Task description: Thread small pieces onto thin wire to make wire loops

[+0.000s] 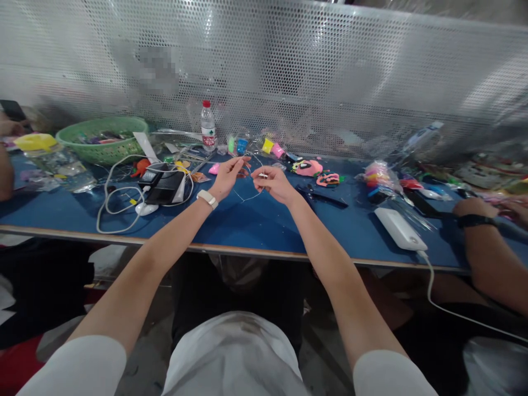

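Note:
Both my hands are raised above the blue tabletop, close together. A thin, pale wire (251,198) loops between and below them, with one end twisted into a short tail. My left hand (231,175), with a light band on its wrist, pinches the wire between thumb and fingers. On the other side of the loop, my right hand (273,183) has its fingertips closed on the same wire. A small white piece (263,176) shows at the right fingers; I cannot tell what it is. Beyond the hands lie a yellow tub (268,146) and a pink tub (278,150).
Left are a green basket (103,149), white cable (108,212) and black device (167,190). A water bottle (208,129) stands behind. Right are pink clay-like figures (308,167), a white power bank (400,228) and a co-worker's arm (490,253). A perforated metal panel (289,71) backs the table.

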`<state>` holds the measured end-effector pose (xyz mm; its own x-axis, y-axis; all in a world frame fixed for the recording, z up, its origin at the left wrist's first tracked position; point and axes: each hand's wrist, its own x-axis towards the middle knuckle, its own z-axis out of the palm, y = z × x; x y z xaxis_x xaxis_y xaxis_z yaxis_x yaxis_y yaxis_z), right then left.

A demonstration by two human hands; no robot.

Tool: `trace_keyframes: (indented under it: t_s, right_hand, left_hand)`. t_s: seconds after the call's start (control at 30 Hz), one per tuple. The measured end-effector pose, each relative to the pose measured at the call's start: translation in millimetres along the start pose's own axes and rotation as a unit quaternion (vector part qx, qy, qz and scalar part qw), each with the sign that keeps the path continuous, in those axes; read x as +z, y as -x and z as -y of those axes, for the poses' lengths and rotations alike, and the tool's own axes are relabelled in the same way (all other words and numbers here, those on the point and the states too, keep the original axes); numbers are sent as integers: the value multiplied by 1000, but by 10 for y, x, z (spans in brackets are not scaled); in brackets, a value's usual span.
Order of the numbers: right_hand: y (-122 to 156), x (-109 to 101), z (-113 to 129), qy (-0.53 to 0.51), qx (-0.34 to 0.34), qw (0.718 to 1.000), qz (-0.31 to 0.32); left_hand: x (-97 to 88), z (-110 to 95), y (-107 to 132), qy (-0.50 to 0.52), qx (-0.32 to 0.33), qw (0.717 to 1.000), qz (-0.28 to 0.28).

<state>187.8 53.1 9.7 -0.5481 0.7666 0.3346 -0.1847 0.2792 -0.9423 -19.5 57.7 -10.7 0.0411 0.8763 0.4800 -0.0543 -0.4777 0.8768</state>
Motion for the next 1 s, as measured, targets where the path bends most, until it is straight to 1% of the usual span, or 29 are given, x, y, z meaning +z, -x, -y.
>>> trace_keyframes:
  t_s: [0.07,0.13,0.2,0.3,0.37,0.43,0.53,0.7,0.8,0.87,0.9,0.97,1.0]
  right_hand:
    - [7,35,14,21,-18,999,15]
    - [25,73,29,50,-39,998,30]
    - [50,113,37,89,-61,993,36]
    - [88,180,36,168,-97,981,28]
    - [106,230,32,207,-113,971,24]
    - [118,284,32,224,-128,966,27]
    - [128,361,33,235,-151,960,31]
    - [136,435,11,262,-161,950,51]
    - [125,437,-16,282,-167,943,52]
    - [106,419,-37,288,-147,945,48]
    - [92,402,-49,289,-132,947,39]
    - [55,345,-74,291,-105,951,-1]
    - [33,303,-86,294,-99,950,-33]
  left_hand:
    - [-21,-5,-6,-85,31,996,-13]
    - [-38,-20,-8,-161,56,985,-25]
    - [-48,-39,-4,-210,64,975,-36]
    - [-55,-60,9,-252,67,964,-46]
    - [-62,-63,15,-278,85,956,-45]
    - [-75,-55,14,-310,111,943,-49]
    - [-102,-16,-3,-351,135,924,-73]
    - [-160,80,-54,-380,125,907,-133]
    - [-207,115,-74,-397,118,897,-155]
    - [-238,125,-87,-382,115,903,-157]
    - [-251,128,-96,-362,112,913,-154]
    - [-270,129,-121,-301,96,939,-133]
    - [-275,127,-134,-265,85,954,-111]
